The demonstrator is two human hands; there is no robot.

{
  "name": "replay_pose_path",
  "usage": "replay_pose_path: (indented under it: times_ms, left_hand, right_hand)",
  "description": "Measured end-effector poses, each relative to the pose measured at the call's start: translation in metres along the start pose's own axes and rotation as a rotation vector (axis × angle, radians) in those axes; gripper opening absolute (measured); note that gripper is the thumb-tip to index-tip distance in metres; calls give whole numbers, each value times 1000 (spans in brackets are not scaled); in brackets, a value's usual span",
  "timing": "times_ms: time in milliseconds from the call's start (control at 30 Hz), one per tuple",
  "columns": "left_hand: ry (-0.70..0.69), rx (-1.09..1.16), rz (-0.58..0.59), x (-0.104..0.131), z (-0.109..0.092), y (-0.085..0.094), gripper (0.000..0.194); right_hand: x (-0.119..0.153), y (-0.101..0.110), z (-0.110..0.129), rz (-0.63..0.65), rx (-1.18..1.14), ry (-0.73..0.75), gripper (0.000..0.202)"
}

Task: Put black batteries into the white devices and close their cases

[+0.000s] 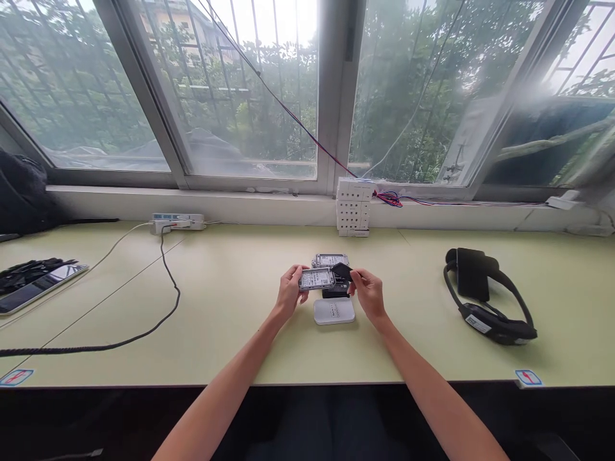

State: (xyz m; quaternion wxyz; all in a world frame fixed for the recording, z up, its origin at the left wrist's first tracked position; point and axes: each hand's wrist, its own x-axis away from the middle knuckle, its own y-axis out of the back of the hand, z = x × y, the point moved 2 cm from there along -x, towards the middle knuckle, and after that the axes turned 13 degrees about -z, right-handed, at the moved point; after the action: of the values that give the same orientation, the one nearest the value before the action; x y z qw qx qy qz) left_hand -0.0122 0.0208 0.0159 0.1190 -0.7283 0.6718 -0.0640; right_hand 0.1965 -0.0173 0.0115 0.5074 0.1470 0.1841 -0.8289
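Observation:
My left hand [289, 293] grips the left end of a small open-backed electronic device [316, 279], its recessed bay and printed label facing up. Between the fingers of my right hand [371, 294] is a thin black battery [342, 271], tilted, with one corner at the device's right end; whether they touch I cannot tell. Behind the held device lies a second open-backed device [330, 259]. Black batteries [336, 293] with white print rest on the table under my hands, partly hidden. Nearer to me sits a white rounded cover [334, 312] with small print.
To the right lies a black headset with a strap [490, 304]. A stack of white boxes [354, 208] stands against the sill. At left are a power strip [177, 222], a black cable [177, 294] and a phone [43, 288]. The table's front edge [331, 384] is close to me.

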Motion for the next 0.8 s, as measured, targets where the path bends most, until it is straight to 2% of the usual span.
replay_pose_path:
  times_ms: [167, 333, 600, 800]
  left_hand:
    - [10, -16, 58, 4, 0, -5, 31]
    - [13, -7, 98, 6, -1, -7, 35]
    - [29, 12, 162, 9, 2, -10, 40]
    - [1, -5, 164, 9, 3, -10, 40]
  right_hand:
    - [10, -6, 12, 69, 125, 266, 25]
    - [15, -11, 16, 78, 176, 498, 15]
    - [20, -17, 16, 129, 234, 607, 15]
    - [23, -19, 18, 126, 247, 650, 13]
